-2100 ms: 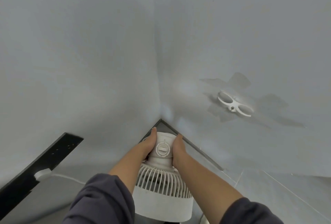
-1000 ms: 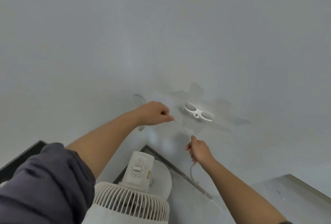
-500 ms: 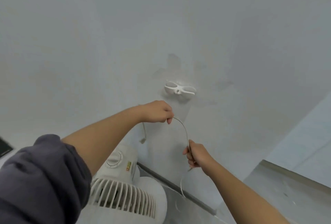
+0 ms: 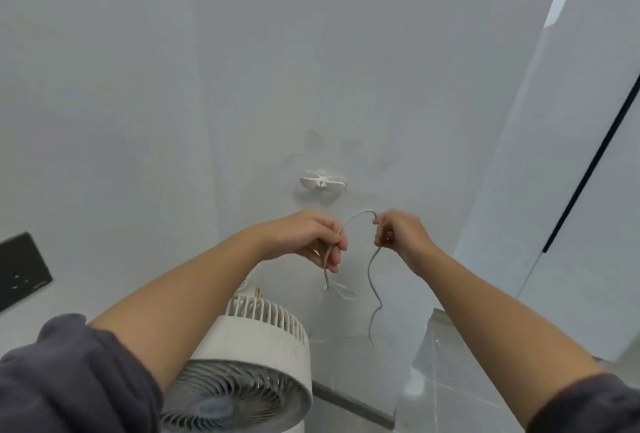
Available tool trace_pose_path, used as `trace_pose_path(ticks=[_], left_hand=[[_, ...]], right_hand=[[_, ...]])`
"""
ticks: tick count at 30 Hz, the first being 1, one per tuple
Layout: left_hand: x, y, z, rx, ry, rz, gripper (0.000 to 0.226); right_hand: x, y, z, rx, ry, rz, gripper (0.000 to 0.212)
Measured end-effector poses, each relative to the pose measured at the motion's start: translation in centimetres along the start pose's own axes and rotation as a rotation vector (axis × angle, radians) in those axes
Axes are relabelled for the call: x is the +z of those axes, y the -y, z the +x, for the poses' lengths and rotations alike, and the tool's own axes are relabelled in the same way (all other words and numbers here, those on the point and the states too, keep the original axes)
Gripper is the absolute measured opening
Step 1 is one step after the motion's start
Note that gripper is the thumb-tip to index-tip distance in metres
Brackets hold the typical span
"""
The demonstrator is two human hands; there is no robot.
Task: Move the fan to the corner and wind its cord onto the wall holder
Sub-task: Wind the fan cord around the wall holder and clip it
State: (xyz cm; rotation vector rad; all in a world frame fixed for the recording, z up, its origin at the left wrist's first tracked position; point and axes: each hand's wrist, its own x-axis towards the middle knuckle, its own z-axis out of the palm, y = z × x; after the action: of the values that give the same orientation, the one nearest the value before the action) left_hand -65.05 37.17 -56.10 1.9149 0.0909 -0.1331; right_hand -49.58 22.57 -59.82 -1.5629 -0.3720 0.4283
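Note:
The white fan point(image 4: 249, 360) stands on the floor against the wall, its round grille facing up toward me and partly hidden by my left forearm. A white two-loop cord holder point(image 4: 322, 182) is stuck on the wall just above my hands. My left hand point(image 4: 311, 238) and my right hand point(image 4: 398, 235) each pinch the thin white cord point(image 4: 356, 216), which arches between them below the holder. One end dangles from the left hand; the rest hangs from the right hand toward the floor.
A dark wall socket plate point(image 4: 20, 268) sits at the far left. A white panel with a dark vertical strip point(image 4: 588, 169) stands at the right. Glossy floor tiles point(image 4: 450, 391) and a grey skirting strip point(image 4: 349, 401) lie below.
Both hands left the fan's top and took up the cord. My right hand rose level with the left, close under the holder, and the view swung right.

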Motion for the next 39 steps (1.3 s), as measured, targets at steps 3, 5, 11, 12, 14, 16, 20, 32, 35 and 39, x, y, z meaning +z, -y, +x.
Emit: trace_pose_path(ticks=[3,5,11,12,14,16,20,32,35,39], left_hand=[[0.6,1.3,-0.2,0.0,0.129,-0.015,0.021],[1.1,2.6,0.0,-0.021,0.237,0.037,0.024],[2.9,5.1,2.6,-0.188,0.235,0.155,0.022],[3.0,5.1,3.5,-0.208,0.152,0.197,0.023],[3.1,4.8,5.5,-0.194,-0.106,0.297,0.027],[3.0,3.7,7.3,-0.124,-0.357,0.306,0.044],[2.9,1.4,9.9,0.005,-0.46,0.228,0.054],[4.4,-0.3,8.9,0.083,-0.218,-0.128,0.024],[3.9,-0.5,8.5,0.052,-0.254,-0.329,0.015],[3.0,-1.1,8.0,0.074,-0.367,-0.364,0.02]], right_hand=[[0.4,2.4,-0.1,-0.111,-0.088,0.166,0.019],[0.8,3.6,0.0,-0.129,-0.112,0.294,0.019],[1.2,6.3,-0.3,-0.12,-0.054,0.347,0.018],[1.1,6.8,-0.4,-0.128,-0.044,0.329,0.017],[0.8,7.8,-0.7,-0.144,-0.02,0.305,0.016],[0.5,8.6,-1.0,-0.158,0.005,0.286,0.017],[-0.2,10.0,-1.8,-0.197,0.038,0.25,0.019],[-4.7,9.8,-2.3,-0.252,-0.112,0.3,0.021],[-4.9,9.3,-2.1,-0.25,-0.215,0.298,0.023],[-4.5,9.3,-2.3,-0.252,-0.246,0.209,0.023]])
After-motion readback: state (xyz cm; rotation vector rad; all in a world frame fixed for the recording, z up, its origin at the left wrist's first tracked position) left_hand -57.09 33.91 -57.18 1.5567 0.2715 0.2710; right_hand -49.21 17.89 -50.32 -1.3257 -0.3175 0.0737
